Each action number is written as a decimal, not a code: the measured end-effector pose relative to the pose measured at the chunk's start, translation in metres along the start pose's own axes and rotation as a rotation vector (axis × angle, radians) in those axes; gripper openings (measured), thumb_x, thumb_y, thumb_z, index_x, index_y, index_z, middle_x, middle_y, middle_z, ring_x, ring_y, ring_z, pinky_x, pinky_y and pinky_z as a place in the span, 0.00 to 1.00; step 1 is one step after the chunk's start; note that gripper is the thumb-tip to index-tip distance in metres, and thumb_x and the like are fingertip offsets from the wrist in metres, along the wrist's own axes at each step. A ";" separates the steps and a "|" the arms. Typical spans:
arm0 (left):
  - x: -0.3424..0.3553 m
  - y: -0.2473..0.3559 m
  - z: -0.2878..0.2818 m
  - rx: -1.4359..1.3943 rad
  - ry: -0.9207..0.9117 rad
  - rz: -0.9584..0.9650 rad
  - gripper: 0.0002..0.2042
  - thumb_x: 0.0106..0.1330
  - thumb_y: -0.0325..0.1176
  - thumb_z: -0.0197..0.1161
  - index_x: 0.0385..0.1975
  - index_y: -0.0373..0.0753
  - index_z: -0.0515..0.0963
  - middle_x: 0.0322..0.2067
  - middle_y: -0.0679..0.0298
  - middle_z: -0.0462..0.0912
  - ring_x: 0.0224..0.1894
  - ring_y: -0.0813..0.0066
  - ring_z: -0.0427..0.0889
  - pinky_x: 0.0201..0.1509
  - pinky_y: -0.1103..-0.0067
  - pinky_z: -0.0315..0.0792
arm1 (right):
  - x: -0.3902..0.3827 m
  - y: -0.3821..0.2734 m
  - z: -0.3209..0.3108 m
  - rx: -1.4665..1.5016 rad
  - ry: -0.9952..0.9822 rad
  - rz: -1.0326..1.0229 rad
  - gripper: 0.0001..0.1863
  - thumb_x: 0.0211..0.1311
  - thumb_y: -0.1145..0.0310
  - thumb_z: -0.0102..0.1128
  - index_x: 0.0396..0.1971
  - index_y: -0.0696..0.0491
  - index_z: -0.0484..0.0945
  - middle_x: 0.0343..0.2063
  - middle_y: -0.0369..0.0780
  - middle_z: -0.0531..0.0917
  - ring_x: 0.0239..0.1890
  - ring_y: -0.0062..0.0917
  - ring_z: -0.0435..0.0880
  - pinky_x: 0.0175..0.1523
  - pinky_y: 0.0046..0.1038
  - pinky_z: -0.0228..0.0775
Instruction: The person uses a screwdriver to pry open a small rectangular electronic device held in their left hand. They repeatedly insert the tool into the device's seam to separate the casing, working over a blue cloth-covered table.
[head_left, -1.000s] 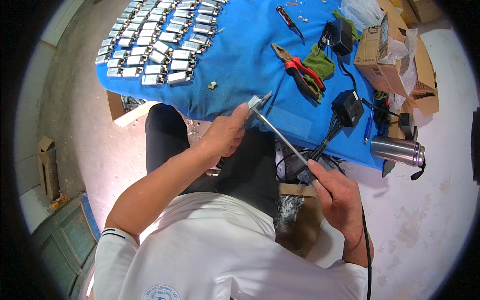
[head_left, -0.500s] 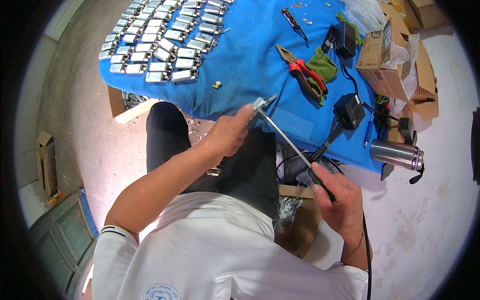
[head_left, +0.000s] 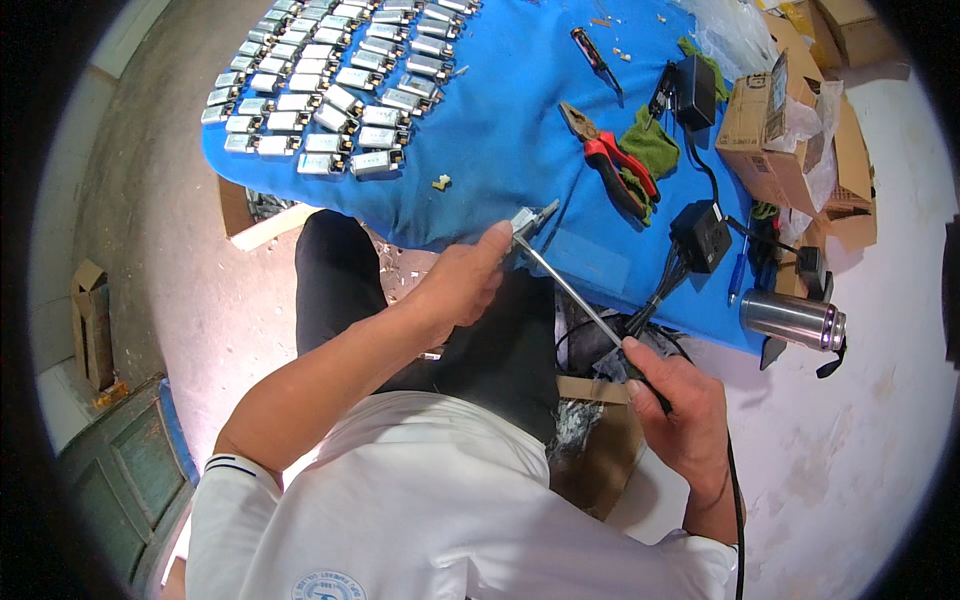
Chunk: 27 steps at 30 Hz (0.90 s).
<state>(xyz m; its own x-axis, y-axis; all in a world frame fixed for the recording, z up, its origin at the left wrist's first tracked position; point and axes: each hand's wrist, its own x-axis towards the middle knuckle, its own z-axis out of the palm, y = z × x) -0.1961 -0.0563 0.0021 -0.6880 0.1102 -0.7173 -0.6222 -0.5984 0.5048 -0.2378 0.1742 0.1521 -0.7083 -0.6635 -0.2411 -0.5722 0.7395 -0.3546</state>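
Note:
My left hand (head_left: 468, 275) is closed around a small silver metal part (head_left: 522, 219), close to the table's near edge. A narrow grey piece sticks out from the part's far right side. My right hand (head_left: 680, 405) grips the dark handle of a long-shafted screwdriver (head_left: 580, 297). Its thin metal shaft slants up and left, and the tip meets the silver part beside my left thumb. Exactly where the tip bears is too small to make out. Many similar silver rectangular parts (head_left: 326, 143), with brass-coloured ends, lie in rows at the table's far left.
Red-handled pliers (head_left: 615, 172) rest on the blue-covered table (head_left: 480, 130) beside a green cloth (head_left: 652, 142). Black adapters (head_left: 702, 236) with cables, a steel flask (head_left: 793, 318) and an opened cardboard box (head_left: 765, 125) stand along the right. A small screwdriver (head_left: 597, 65) lies farther back.
The whole view has shifted slightly, so the table appears a little lower. Both hands keep their holds, and the screwdriver tip stays at the silver part.

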 end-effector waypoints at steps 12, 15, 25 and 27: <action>-0.001 0.000 -0.003 0.026 -0.007 0.024 0.30 0.62 0.70 0.47 0.14 0.48 0.58 0.13 0.77 0.51 0.14 0.85 0.46 0.17 0.83 0.39 | -0.003 -0.001 -0.006 -0.005 -0.013 -0.009 0.21 0.54 0.76 0.61 0.51 0.50 0.78 0.21 0.42 0.76 0.22 0.35 0.77 0.28 0.32 0.68; -0.002 0.000 -0.003 0.026 -0.014 0.020 0.30 0.62 0.69 0.48 0.14 0.48 0.58 0.13 0.77 0.51 0.14 0.84 0.46 0.18 0.83 0.39 | -0.003 0.001 -0.003 -0.030 0.013 -0.011 0.20 0.55 0.73 0.61 0.51 0.49 0.78 0.21 0.42 0.75 0.22 0.37 0.77 0.27 0.35 0.69; 0.001 -0.002 -0.003 0.020 0.004 0.006 0.29 0.62 0.69 0.48 0.15 0.49 0.58 0.13 0.77 0.52 0.15 0.84 0.47 0.18 0.83 0.40 | -0.004 0.005 0.000 -0.007 0.029 -0.020 0.20 0.55 0.72 0.61 0.51 0.47 0.78 0.23 0.42 0.77 0.24 0.36 0.79 0.29 0.34 0.71; 0.001 -0.002 -0.003 0.021 0.003 0.007 0.29 0.62 0.69 0.48 0.15 0.49 0.58 0.13 0.77 0.51 0.15 0.84 0.47 0.18 0.83 0.40 | -0.003 0.005 0.001 0.002 0.028 -0.016 0.20 0.55 0.72 0.61 0.51 0.47 0.78 0.23 0.42 0.77 0.24 0.36 0.79 0.29 0.34 0.71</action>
<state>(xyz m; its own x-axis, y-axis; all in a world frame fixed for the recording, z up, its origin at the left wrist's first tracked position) -0.1940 -0.0576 -0.0010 -0.6912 0.1034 -0.7153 -0.6249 -0.5826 0.5196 -0.2380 0.1800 0.1503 -0.7103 -0.6718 -0.2100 -0.5826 0.7286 -0.3603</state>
